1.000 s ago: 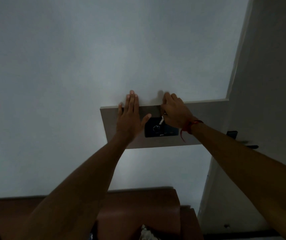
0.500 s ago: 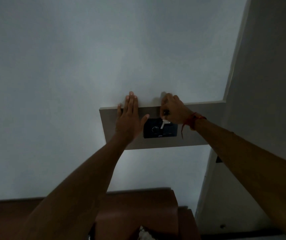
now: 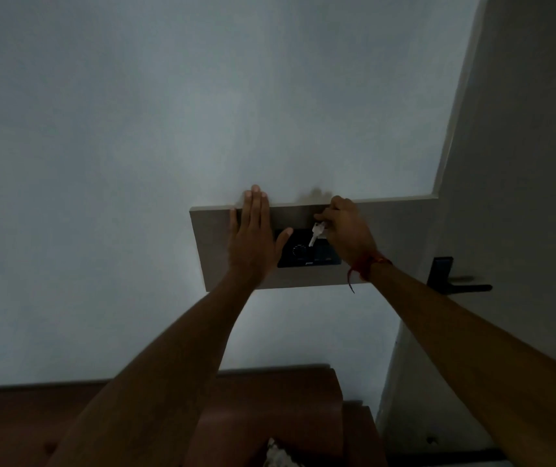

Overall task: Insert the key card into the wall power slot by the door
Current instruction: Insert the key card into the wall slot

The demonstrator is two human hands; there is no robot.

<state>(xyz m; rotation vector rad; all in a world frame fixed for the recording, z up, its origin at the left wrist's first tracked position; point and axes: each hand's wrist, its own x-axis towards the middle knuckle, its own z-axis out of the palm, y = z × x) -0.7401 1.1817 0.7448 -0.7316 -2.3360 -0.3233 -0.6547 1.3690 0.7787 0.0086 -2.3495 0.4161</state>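
Observation:
A black power panel (image 3: 317, 256) with a round dial is set in a beige board (image 3: 212, 244) on the white wall. My right hand (image 3: 347, 230) is at the panel's top right corner, fingers pinched on a small light tag with a metal key (image 3: 316, 233) hanging down over the panel. The card itself is mostly hidden by my fingers. My left hand (image 3: 253, 241) lies flat and open on the board just left of the panel, thumb touching the panel's top left corner.
A door with a black lever handle (image 3: 455, 281) stands to the right. Below the board is a brown wooden headboard or furniture top (image 3: 270, 399). The room is dim.
My right hand has shifted slightly to the right and up at the panel's top edge, and the key now hangs free over the panel. My left hand stays flat on the board.

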